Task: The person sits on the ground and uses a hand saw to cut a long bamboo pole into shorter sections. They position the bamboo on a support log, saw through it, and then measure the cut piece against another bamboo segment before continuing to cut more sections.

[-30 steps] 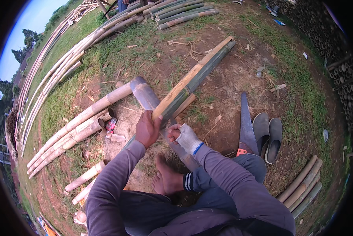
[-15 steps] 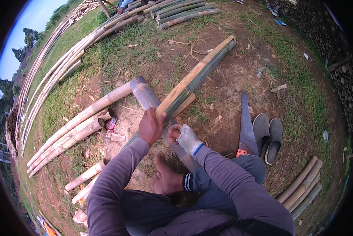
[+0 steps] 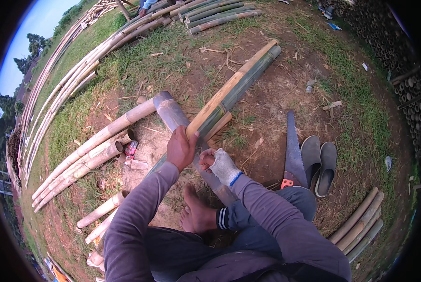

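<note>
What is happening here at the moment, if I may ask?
A person's bare left hand grips a green bamboo piece with a pale face, which crosses over a thicker greyish bamboo length. The gloved right hand is curled close by; whether it holds anything is unclear. A handsaw and grey shoes lie on the ground to the right.

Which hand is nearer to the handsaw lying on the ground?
The right. The gloved right hand is to the left of the handsaw, apart from it; the bare left hand is farther left, on the split bamboo.
</note>
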`<state>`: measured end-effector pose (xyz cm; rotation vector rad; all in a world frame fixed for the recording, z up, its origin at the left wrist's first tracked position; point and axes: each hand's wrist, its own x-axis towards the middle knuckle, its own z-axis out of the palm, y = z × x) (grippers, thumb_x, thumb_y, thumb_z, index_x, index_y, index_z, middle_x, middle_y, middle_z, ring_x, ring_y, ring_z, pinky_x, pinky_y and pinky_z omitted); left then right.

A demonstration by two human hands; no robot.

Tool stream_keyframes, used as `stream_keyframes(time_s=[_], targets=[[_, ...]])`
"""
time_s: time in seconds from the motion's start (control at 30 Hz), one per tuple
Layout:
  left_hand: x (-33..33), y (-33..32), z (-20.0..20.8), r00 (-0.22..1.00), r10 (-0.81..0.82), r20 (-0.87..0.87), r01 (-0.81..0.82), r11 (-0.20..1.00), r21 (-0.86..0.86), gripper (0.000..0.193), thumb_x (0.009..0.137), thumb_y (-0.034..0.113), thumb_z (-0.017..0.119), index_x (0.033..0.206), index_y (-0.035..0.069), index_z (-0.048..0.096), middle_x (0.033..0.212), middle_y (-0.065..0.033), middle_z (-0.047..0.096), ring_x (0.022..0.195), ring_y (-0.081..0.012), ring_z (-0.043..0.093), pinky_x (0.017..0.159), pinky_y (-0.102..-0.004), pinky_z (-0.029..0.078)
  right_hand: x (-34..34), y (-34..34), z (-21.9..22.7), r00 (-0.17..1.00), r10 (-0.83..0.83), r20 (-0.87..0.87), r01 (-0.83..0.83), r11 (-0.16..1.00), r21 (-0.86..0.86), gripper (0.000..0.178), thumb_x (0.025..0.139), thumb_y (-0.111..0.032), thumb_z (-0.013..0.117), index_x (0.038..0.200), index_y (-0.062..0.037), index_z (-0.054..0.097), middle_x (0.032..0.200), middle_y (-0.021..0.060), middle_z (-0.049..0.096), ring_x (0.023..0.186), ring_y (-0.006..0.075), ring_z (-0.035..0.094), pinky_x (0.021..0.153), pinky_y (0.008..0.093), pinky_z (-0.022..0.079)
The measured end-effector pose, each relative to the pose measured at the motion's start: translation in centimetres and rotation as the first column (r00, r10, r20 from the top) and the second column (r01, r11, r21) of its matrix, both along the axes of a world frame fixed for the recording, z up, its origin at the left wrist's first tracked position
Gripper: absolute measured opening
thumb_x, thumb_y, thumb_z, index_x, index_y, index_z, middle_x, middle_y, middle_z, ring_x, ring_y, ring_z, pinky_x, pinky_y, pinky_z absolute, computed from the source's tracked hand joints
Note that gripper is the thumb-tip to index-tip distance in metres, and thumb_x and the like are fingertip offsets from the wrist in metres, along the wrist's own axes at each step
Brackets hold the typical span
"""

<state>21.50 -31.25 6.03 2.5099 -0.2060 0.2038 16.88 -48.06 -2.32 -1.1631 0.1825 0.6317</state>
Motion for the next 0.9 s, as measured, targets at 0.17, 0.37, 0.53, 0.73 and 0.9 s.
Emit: stream_keyframes(time_s=[0.17, 0.37, 0.53, 0.73, 0.9], targets=[[0.3, -0.3, -0.4, 1.0, 0.017, -0.013, -0.017, 1.0, -0.006, 0.039, 0.103, 0.034, 0.066, 0.114, -0.002, 0.058, 0.102, -0.0288, 0.068, 0.096, -0.0498, 0.067, 0.082, -0.0559, 0.053, 0.1, -0.1, -0.1, 1.0, -0.009, -0.014, 0.009, 1.0, 0.0, 0.022, 0.102, -0.027, 0.074, 0.112, -0.0096, 0.065, 0.094, 0.0037, 0.074, 0.077, 0.0117, 0.07, 0.066, 0.0265, 0.054], [0.5, -0.4, -0.6, 1.0, 0.014, -0.025, -0.014, 1.0, 0.002, 0.039, 0.103, 0.034, 0.066, 0.116, -0.002, 0.059, 0.104, -0.0298, 0.068, 0.097, -0.0496, 0.068, 0.082, -0.0553, 0.054, 0.1, -0.2, -0.3, 1.0, -0.016, -0.02, 0.016, 1.0, 0.0, 0.025, 0.101, -0.029, 0.074, 0.113, -0.0089, 0.065, 0.095, 0.0043, 0.074, 0.077, 0.0117, 0.07, 0.066, 0.0263, 0.054], [0.8, -0.7, -0.6, 0.999, 0.029, -0.039, -0.029, 1.0, 0.002, 0.042, 0.103, 0.036, 0.066, 0.119, -0.002, 0.059, 0.107, -0.0311, 0.068, 0.099, -0.0499, 0.068, 0.083, -0.0549, 0.054, 0.1, -0.2, -0.3, 0.999, -0.019, -0.027, 0.019, 1.0, -0.004, 0.025, 0.101, -0.028, 0.074, 0.114, -0.0082, 0.065, 0.096, 0.0052, 0.075, 0.078, 0.0121, 0.071, 0.066, 0.0262, 0.055], [1.2, -0.9, -0.7, 0.998, 0.027, -0.062, -0.029, 0.999, -0.019, 0.045, 0.103, 0.038, 0.065, 0.121, -0.003, 0.059, 0.108, -0.0317, 0.068, 0.1, -0.0503, 0.068, 0.086, -0.0543, 0.054, 0.2, -0.2, -0.6, 0.999, -0.033, -0.03, 0.033, 0.999, 0.017, 0.024, 0.1, -0.025, 0.074, 0.113, -0.0065, 0.066, 0.095, 0.0067, 0.075, 0.076, 0.0128, 0.071, 0.064, 0.0261, 0.054], [1.4, -1.3, -0.7, 0.996, 0.041, -0.075, -0.041, 0.999, 0.001, 0.045, 0.103, 0.038, 0.066, 0.121, -0.003, 0.059, 0.108, -0.0317, 0.069, 0.102, -0.0498, 0.068, 0.087, -0.0539, 0.054, 0.2, -0.3, -0.5, 0.998, -0.051, -0.046, 0.053, 0.998, 0.029, 0.023, 0.1, -0.024, 0.074, 0.112, -0.0064, 0.066, 0.094, 0.0068, 0.075, 0.076, 0.0137, 0.071, 0.063, 0.0263, 0.054]])
